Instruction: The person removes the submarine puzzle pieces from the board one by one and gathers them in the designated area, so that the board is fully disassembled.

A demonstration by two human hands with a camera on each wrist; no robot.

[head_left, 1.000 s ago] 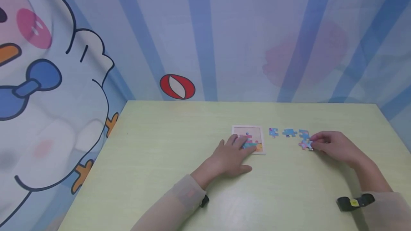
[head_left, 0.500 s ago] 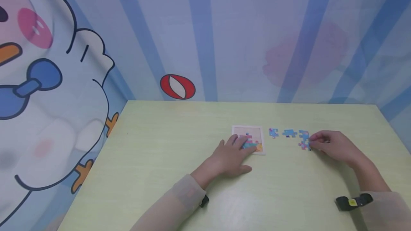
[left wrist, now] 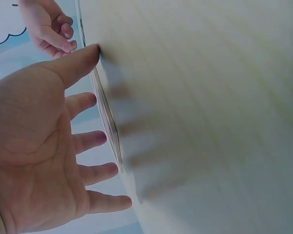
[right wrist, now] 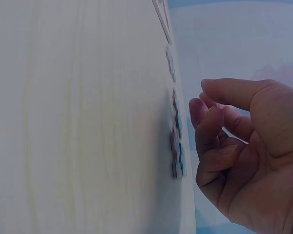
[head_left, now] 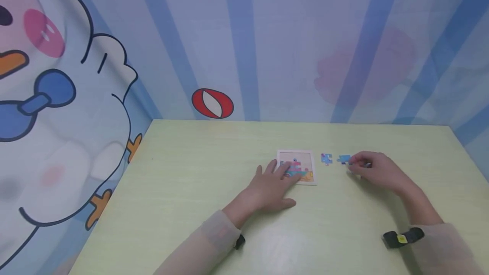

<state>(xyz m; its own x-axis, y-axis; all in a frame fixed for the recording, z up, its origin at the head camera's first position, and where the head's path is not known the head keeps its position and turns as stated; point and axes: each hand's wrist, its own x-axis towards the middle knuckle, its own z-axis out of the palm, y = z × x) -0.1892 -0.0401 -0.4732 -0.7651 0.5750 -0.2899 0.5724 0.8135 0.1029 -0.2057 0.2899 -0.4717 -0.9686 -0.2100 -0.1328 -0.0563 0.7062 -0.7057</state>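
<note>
My left hand (head_left: pixel 269 188) rests with spread fingers over the near left part of a small white-framed puzzle (head_left: pixel 314 169), covering some of its picture. In the left wrist view those fingertips touch the frame's edge (left wrist: pixel 107 117). My right hand (head_left: pixel 378 173) is over the loose pieces, its fingertips beside a blue piece (head_left: pixel 344 159). In the right wrist view the thumb and index finger of this hand (right wrist: pixel 254 146) are close together, other fingers curled, and no piece shows between them. Below the fingers, pieces (right wrist: pixel 177 156) lie on the table.
Another loose piece (head_left: pixel 326 158) lies between the frame and the blue piece. The pale table (head_left: pixel 214 152) ends at a patterned cloth backdrop (head_left: pixel 282 54) behind it. Dark bands (head_left: pixel 403 237) circle both wrists.
My right hand has moved left from the rightmost pieces toward the blue piece and now hides those pieces in the head view. My left hand has shifted slightly left on the puzzle.
</note>
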